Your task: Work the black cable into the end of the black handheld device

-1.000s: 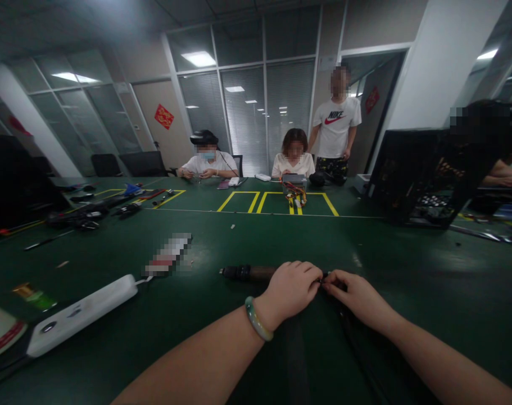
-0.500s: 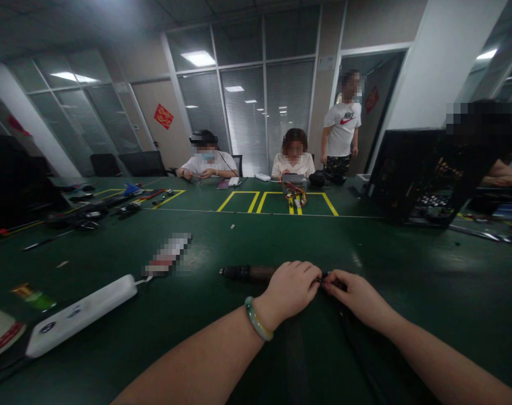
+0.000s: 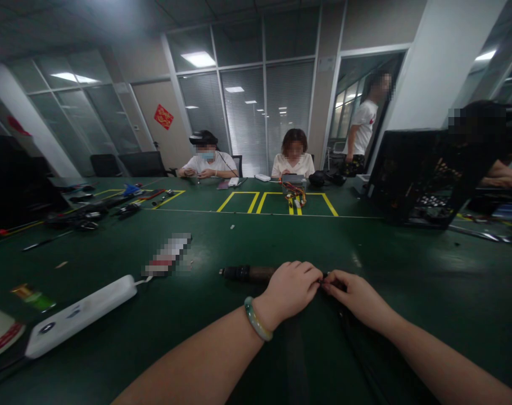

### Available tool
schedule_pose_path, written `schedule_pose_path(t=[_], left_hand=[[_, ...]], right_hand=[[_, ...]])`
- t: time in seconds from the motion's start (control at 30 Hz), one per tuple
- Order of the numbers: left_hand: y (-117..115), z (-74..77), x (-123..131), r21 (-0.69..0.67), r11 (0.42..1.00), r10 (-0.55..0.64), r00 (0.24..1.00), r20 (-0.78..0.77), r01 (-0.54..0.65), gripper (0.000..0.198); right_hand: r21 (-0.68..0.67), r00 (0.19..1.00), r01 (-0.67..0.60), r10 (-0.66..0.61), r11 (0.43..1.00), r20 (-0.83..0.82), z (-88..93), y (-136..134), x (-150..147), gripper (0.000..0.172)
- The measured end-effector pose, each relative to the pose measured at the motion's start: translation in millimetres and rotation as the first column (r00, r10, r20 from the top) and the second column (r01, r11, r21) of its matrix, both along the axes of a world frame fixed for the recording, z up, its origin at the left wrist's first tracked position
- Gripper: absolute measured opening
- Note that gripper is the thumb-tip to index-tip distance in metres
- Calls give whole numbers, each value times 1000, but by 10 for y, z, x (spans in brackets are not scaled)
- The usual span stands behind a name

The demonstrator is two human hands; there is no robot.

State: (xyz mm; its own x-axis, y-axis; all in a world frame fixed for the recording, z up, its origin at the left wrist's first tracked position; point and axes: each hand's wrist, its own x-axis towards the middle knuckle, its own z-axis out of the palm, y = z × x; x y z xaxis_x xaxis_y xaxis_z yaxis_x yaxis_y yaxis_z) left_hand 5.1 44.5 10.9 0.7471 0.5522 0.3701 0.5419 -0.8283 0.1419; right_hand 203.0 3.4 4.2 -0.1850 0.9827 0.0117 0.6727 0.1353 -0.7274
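Note:
Lying sideways on the green table, an electric screwdriver [image 3: 259,274] has its black nose pointing left. My left hand [image 3: 291,289], with a green bangle at the wrist, is closed over its brown body from above and hides the rear part. At that rear end, my right hand [image 3: 352,289] pinches the black cable [image 3: 348,326]. The fingertips of both hands nearly meet there, and the exact joint between cable and screwdriver is hidden. From the fingers, the cable trails down toward the table's near edge.
Left of my arms lies a white power bank [image 3: 82,318] beside a small green bottle [image 3: 34,298]. A black computer case [image 3: 411,174] stands at the right. Tools [image 3: 91,211] lie far left. Two people sit opposite; a loose wire bundle [image 3: 297,194] is before one.
Both my hands and the screwdriver stay almost still. In the background, the standing person has turned and moved right through the doorway.

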Motion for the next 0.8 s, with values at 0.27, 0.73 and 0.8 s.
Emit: schedule_pose_path(t=[0.27, 0.73, 0.8], left_hand=[[6, -20, -4, 8, 1000, -5, 1000, 5, 5, 17], [6, -9, -2, 18, 1000, 4, 999, -47, -3, 19], [5, -10, -1, 16, 1000, 7, 999, -52, -6, 20]], right_hand=[[3, 1000, -1, 1, 1000, -1, -25, 6, 13, 18], [-5, 1000, 3, -3, 1000, -17, 0, 3, 1, 18], [-13, 1000, 2, -2, 1000, -15, -12, 11, 7, 18]])
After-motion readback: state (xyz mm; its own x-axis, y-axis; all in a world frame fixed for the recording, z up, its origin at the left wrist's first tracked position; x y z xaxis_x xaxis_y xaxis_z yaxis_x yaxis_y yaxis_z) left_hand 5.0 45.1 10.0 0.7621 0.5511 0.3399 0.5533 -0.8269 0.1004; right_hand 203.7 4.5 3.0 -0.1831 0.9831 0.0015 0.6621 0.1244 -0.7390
